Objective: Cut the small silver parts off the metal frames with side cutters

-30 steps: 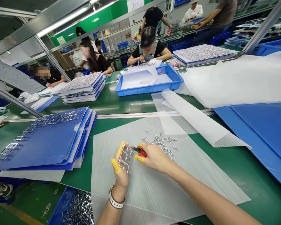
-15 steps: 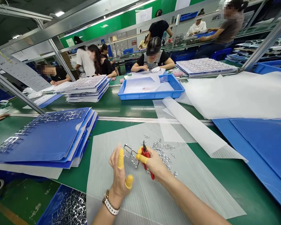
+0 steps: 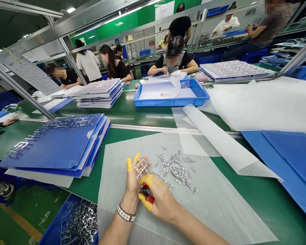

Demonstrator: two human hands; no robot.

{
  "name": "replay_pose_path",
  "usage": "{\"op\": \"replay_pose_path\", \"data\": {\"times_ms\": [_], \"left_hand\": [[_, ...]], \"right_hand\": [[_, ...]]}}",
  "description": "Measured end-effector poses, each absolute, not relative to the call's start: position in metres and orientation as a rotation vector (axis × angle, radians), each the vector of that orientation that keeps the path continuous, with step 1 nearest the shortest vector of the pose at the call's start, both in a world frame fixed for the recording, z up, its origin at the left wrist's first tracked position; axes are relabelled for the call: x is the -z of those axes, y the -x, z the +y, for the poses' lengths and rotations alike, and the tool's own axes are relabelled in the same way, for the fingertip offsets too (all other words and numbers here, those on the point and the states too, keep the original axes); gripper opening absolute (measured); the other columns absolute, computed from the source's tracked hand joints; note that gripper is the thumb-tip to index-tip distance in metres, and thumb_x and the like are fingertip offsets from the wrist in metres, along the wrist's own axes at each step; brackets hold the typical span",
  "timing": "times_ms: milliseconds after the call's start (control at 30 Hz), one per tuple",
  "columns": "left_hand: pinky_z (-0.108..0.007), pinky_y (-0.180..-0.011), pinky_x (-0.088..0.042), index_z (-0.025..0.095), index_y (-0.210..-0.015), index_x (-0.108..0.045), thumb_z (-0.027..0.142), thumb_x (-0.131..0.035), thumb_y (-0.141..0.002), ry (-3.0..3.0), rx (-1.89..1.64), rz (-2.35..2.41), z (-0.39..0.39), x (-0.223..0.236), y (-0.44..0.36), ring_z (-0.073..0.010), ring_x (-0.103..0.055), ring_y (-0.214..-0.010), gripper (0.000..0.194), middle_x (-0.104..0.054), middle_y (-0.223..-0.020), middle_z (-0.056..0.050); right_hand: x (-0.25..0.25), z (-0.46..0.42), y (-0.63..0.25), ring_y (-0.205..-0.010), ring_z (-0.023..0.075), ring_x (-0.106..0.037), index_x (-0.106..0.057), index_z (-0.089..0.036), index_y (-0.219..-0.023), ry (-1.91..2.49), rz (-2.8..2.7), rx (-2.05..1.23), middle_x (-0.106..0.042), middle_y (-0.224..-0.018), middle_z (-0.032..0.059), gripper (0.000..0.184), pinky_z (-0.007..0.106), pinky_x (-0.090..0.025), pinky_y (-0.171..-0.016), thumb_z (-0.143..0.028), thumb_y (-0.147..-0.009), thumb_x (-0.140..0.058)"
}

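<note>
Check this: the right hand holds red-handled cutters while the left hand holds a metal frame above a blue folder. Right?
No, the surface is wrong. In the head view, the right hand holds red-handled cutters while the left hand holds a metal frame above a ribbed plastic sheet.

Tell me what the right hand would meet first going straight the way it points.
Probably the metal lattice frame in the left hand: the right hand's red-handled cutters point at its lower edge, though depth is hard to judge.
</note>
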State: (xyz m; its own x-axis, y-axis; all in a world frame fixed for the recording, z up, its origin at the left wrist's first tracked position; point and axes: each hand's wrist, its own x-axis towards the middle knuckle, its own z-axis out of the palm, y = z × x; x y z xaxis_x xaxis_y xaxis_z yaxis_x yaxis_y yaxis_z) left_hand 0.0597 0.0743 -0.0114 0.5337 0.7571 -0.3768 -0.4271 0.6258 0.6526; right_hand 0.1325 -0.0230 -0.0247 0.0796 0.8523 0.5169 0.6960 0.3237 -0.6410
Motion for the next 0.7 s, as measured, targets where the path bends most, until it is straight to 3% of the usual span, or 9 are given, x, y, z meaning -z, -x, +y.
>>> {"op": "replay_pose_path", "data": {"times_ms": [100,233,400,700], "left_hand": [[-0.033,-0.070,-0.051,0.013,-0.113,-0.059,0.070,-0.034,-0.079,-0.558,-0.779,0.675,0.075,0.012,-0.059,-0.0248,-0.064,-0.089,0.071,-0.061,-0.117,-0.017],[-0.040,-0.085,-0.047,0.010,-0.111,-0.062,0.076,-0.029,-0.075,-0.631,-0.825,0.676,0.068,0.017,-0.058,-0.0284,-0.062,-0.096,0.081,-0.062,-0.115,-0.020],[-0.042,-0.098,-0.038,0.011,-0.105,-0.066,0.077,-0.033,-0.072,-0.657,-0.821,0.685,0.060,0.027,-0.060,-0.0304,-0.057,-0.108,0.081,-0.064,-0.114,-0.018],[-0.043,-0.097,-0.039,0.015,-0.110,-0.065,0.072,-0.036,-0.076,-0.697,-0.826,0.658,0.059,0.034,-0.059,-0.0301,-0.055,-0.111,0.073,-0.063,-0.117,-0.016]], "right_hand": [[0.010,-0.025,-0.146,-0.076,0.0193,-0.055,-0.048,-0.019,-0.097,1.573,-1.645,-0.171,-0.058,-0.085,0.0061,0.021,0.031,-0.044,-0.067,-0.021,-0.077,-0.053],[-0.011,-0.017,-0.161,-0.074,0.0210,-0.058,-0.054,-0.016,-0.091,1.974,-1.736,-0.176,-0.061,-0.082,0.0078,0.016,0.030,-0.043,-0.065,-0.024,-0.077,-0.053],[-0.030,-0.005,-0.162,-0.074,0.0230,-0.062,-0.060,-0.017,-0.087,2.211,-1.885,-0.250,-0.064,-0.076,0.0082,0.016,0.029,-0.042,-0.063,-0.030,-0.079,-0.054],[-0.038,-0.003,-0.161,-0.070,0.0226,-0.063,-0.060,-0.016,-0.084,2.222,-1.951,-0.280,-0.066,-0.076,0.0085,0.016,0.029,-0.041,-0.060,-0.030,-0.079,-0.054]]}}
